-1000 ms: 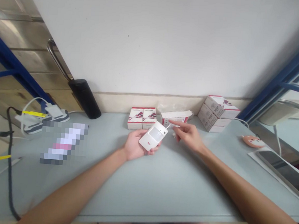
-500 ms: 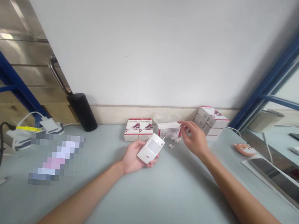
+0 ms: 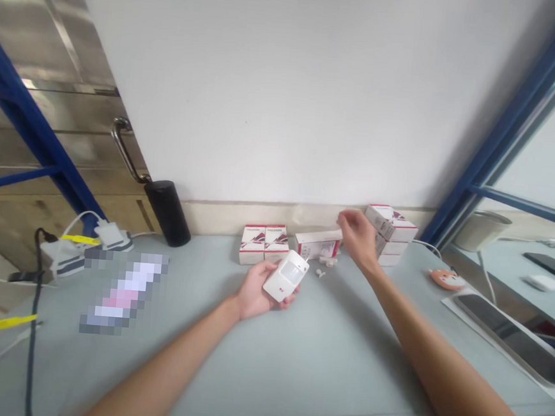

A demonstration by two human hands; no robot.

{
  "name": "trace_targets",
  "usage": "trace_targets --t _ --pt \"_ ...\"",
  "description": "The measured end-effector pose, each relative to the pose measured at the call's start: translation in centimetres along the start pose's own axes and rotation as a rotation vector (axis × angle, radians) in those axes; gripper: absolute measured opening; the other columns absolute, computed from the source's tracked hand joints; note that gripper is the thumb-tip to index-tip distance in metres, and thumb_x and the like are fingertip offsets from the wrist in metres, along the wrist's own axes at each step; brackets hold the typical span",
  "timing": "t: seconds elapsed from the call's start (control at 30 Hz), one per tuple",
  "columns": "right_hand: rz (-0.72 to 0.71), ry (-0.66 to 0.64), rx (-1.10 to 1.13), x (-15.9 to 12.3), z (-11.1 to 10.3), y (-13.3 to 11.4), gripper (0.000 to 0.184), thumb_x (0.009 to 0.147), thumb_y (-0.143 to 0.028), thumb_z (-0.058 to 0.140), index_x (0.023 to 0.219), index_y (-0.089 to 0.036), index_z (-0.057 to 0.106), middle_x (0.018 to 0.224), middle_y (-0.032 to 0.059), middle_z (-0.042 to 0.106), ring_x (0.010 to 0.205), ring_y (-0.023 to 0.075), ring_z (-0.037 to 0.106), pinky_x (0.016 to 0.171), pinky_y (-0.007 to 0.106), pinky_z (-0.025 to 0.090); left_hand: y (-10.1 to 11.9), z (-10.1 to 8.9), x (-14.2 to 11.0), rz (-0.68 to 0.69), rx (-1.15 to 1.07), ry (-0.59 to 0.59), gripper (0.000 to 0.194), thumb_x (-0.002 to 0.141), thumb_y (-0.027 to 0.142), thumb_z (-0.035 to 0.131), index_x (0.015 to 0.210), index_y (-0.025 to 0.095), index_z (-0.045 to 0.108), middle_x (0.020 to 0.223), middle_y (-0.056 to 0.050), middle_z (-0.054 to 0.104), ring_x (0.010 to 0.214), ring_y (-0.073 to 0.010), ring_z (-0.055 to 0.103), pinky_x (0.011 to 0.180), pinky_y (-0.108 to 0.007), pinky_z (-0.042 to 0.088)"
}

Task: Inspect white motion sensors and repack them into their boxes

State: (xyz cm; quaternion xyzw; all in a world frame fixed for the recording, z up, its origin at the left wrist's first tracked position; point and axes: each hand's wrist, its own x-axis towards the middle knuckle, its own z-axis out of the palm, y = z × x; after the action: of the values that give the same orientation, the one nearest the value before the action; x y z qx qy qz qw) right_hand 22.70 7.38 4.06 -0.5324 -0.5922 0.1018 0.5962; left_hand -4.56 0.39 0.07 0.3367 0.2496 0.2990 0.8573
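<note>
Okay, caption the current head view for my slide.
Left hand holding a white device above a grey desk, right hand raised near stacked boxes.

Device in your left hand [image 3: 255, 291]: white plastic casing [image 3: 279, 287], smooth, with a translucent, faintly glossy window [image 3: 292, 272]. Beyond your grip: printed cardboard boxes [image 3: 264, 243]; smooth, matt grey-blue tabletop [image 3: 264, 373]. Farther left: matt black cylinder [image 3: 167, 213] and shiny, bare-metal handle [image 3: 127, 152].

White sensor [image 3: 286, 276], apparently, in left hand [image 3: 256, 291]
</note>
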Motion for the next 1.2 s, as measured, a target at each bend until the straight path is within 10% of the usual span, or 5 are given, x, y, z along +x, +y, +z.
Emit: trace_targets --t 0.13,0.33,0.63,0.83,1.2 --pt "0.297 -0.003 0.474 -2.7 -0.5 0.4 0.032 0.083 -0.043 0.075 0.106 -0.025 0.063 0.092 0.0026 0.070 0.075 0.0216 0.073 0.071 0.038 0.061 -0.2 0.1 0.0 0.027 0.015 -0.005 0.047 0.084 0.044 0.059 0.120 0.014 0.063 0.094 -0.017 0.071 0.068 -0.0246 0.064 0.062 -0.031 0.040" --pt "0.562 -0.320 0.790 -4.5 0.6 -0.9 0.020 0.080 -0.029 0.059 0.097 -0.023 0.067 0.086 0.0075 0.071 0.089 0.0271 0.072 0.086 0.044 0.062 -0.6 0.2 0.3 0.081 -0.028 0.026 0.045 0.085 0.043 0.056 0.116 0.012 0.066 0.093 -0.017 0.071 0.067 -0.0252 0.064 0.062 -0.033 0.042" --pt "-0.428 -0.592 -0.173 -8.2 0.3 -3.5 0.066 0.086 -0.023 0.059 0.152 -0.028 0.049 0.155 0.0150 0.046 0.143 0.0365 0.046 0.117 0.059 0.041 -0.3 0.2 0.5 0.132 -0.207 0.078 0.051 0.083 0.050 0.061 0.117 0.012 0.068 0.093 -0.018 0.072 0.071 -0.0292 0.066 0.064 -0.035 0.043" --pt "-0.593 -0.608 -0.262 -8.5 0.6 -4.0 0.063 0.095 -0.026 0.059 0.156 -0.031 0.043 0.155 0.0135 0.051 0.146 0.0353 0.046 0.117 0.056 0.043 -0.4 -0.2 0.9 0.159 -0.244 0.097 0.042 0.085 0.043 0.060 0.114 0.015 0.067 0.099 -0.017 0.073 0.070 -0.0285 0.065 0.062 -0.037 0.044" --pt "0.430 -0.370 0.635 -6.1 0.6 -4.1 0.037 0.098 -0.061 0.054 0.114 -0.028 0.060 0.132 0.0104 0.070 0.119 0.0319 0.071 0.094 0.046 0.060 -0.5 1.1 0.1 0.138 -0.064 0.101 0.044 0.086 0.040 0.056 0.117 0.010 0.065 0.092 -0.019 0.071 0.070 -0.0267 0.065 0.063 -0.034 0.044"
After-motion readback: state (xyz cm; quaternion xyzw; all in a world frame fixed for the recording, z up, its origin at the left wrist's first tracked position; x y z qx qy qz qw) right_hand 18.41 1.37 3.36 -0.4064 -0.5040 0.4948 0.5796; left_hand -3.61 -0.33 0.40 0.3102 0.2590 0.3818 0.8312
